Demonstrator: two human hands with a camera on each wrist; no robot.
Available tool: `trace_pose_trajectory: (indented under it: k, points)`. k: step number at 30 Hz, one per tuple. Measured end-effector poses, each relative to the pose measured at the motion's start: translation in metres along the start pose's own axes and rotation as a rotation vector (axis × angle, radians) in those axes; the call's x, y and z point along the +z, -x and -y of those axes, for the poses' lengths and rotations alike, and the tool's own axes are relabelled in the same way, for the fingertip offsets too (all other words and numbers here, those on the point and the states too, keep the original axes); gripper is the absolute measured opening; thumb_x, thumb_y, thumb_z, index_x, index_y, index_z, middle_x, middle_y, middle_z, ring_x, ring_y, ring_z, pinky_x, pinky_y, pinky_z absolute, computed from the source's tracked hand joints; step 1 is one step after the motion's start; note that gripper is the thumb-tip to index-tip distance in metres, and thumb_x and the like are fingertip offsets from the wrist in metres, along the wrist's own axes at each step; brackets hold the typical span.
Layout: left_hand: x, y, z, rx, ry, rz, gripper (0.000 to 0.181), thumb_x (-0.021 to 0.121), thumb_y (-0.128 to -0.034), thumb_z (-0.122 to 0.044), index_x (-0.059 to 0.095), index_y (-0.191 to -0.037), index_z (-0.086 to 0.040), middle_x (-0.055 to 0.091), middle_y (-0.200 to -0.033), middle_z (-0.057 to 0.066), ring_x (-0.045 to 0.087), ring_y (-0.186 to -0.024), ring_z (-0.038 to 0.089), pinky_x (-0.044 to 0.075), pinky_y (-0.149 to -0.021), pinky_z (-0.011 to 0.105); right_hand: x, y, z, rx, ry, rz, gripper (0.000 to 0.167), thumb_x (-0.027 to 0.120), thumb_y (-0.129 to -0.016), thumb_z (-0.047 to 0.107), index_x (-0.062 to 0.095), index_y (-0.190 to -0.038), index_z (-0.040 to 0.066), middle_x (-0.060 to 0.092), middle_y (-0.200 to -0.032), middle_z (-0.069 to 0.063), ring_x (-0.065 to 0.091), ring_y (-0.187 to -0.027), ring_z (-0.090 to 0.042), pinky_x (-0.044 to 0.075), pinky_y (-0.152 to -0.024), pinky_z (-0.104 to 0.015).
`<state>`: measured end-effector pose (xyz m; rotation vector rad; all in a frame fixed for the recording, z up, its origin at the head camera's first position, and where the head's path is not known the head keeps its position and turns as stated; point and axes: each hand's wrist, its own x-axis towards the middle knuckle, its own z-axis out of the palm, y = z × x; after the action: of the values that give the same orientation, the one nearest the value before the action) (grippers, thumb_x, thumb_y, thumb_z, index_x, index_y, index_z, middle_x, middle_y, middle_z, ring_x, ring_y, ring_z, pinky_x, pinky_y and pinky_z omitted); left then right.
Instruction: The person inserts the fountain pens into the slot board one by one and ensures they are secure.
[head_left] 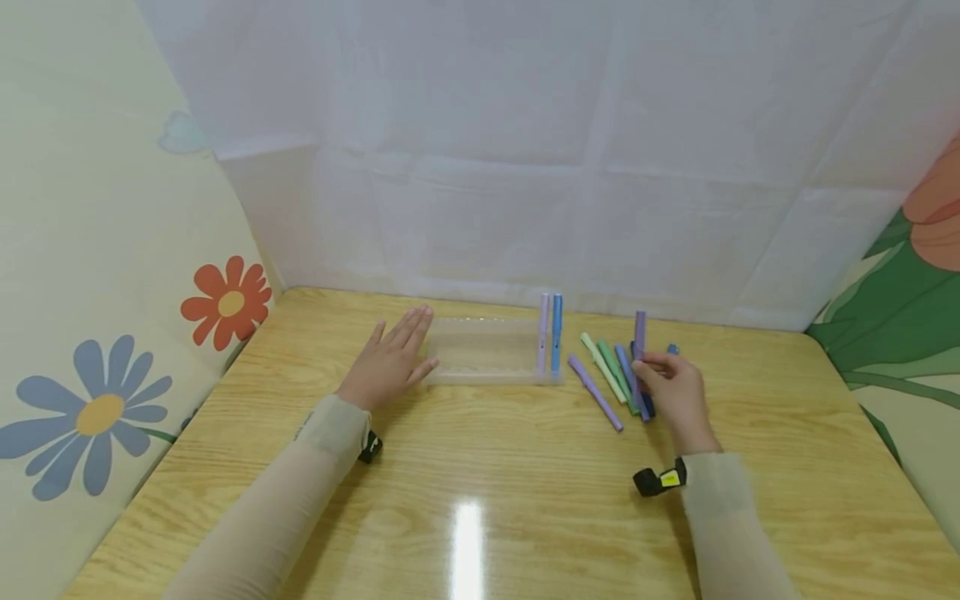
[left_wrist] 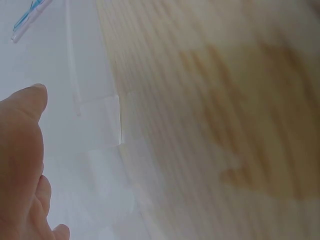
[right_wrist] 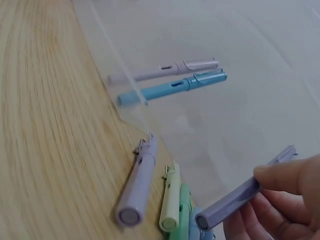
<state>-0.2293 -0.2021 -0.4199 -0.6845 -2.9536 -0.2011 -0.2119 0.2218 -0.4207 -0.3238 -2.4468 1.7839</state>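
Note:
My right hand point(head_left: 675, 392) pinches a purple pen point(right_wrist: 232, 202) between thumb and fingers, above a loose group of pens. Straight fingers of my left hand point(head_left: 386, 362) rest at the left end of a clear plastic pen rack point(head_left: 487, 378). Toward the rack's right end, a pale lilac pen point(head_left: 543, 333) and a blue pen point(head_left: 557, 333) lean side by side, caps up. Between the rack and my right hand lie a light purple pen point(head_left: 596, 393), a pale green pen point(head_left: 602, 367) and a green pen point(head_left: 611, 358). Bluer pens are partly hidden by the hand.
A small blue pen end point(head_left: 673, 349) shows behind my right hand. The wooden table point(head_left: 525, 467) reaches back to a white cloth point(head_left: 480, 208). Flower-printed cloth point(head_left: 97, 250) hangs at the left, with more at the right.

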Motion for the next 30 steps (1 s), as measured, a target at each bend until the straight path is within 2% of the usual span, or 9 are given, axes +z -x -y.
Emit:
trace_pose_trajectory:
  k: [5,9,14,18,22,30]
  points:
    - [-0.001,0.001,0.000,-0.005,-0.004,-0.002,0.080,0.046,-0.1076,-0.044,0.006,-0.162,-0.002,0.009,-0.169,0.017,0.011,-0.155,0.033,0.011,-0.122,0.064,0.009,0.004,0.005,-0.031,-0.068,-0.035,0.030,0.069,-0.097,0.010,0.066,-0.120,-0.009,0.070,-0.097,-0.003,0.062,-0.078,0.003,0.056,-0.073,-0.014]
    - [-0.001,0.001,-0.001,-0.003,-0.010,-0.010,0.079,0.047,-0.1074,-0.043,0.008,-0.162,-0.001,0.011,-0.168,0.017,0.012,-0.155,0.034,0.012,-0.121,0.064,0.016,0.007,0.008,-0.034,-0.115,-0.033,0.028,0.069,-0.096,0.008,0.066,-0.118,-0.009,0.069,-0.093,0.001,0.063,-0.078,0.001,0.057,-0.074,-0.015]
    - [0.001,0.000,-0.001,-0.002,-0.002,-0.009,0.080,0.047,-0.1074,-0.043,0.007,-0.162,-0.001,0.010,-0.168,0.017,0.011,-0.155,0.034,0.010,-0.122,0.064,0.024,0.011,0.014,-0.035,-0.131,-0.020,0.030,0.070,-0.096,0.009,0.066,-0.121,-0.007,0.070,-0.101,-0.005,0.064,-0.081,-0.001,0.057,-0.076,-0.015]
    - [0.003,0.000,0.000,-0.001,0.003,-0.008,0.080,0.046,-0.1077,-0.043,0.006,-0.162,-0.001,0.009,-0.168,0.018,0.010,-0.155,0.034,0.011,-0.122,0.064,0.030,0.011,0.017,-0.067,-0.140,-0.021,0.029,0.070,-0.096,0.008,0.067,-0.120,-0.007,0.071,-0.106,-0.012,0.065,-0.082,-0.002,0.057,-0.077,-0.016]
    - [0.004,-0.001,0.001,0.002,-0.002,-0.015,0.080,0.046,-0.1076,-0.043,0.007,-0.162,0.000,0.010,-0.168,0.019,0.012,-0.155,0.035,0.011,-0.121,0.064,0.038,0.011,0.019,-0.108,-0.151,-0.021,0.028,0.071,-0.095,0.007,0.068,-0.118,-0.007,0.072,-0.105,-0.013,0.066,-0.081,-0.002,0.058,-0.076,-0.017]
    - [0.002,0.000,-0.002,-0.009,-0.015,-0.013,0.080,0.047,-0.1072,-0.043,0.008,-0.162,0.000,0.010,-0.168,0.018,0.012,-0.155,0.033,0.011,-0.122,0.064,0.056,0.013,0.025,-0.109,-0.157,-0.002,0.026,0.072,-0.095,0.010,0.069,-0.116,-0.004,0.072,-0.105,-0.013,0.066,-0.080,-0.004,0.058,-0.074,-0.018]
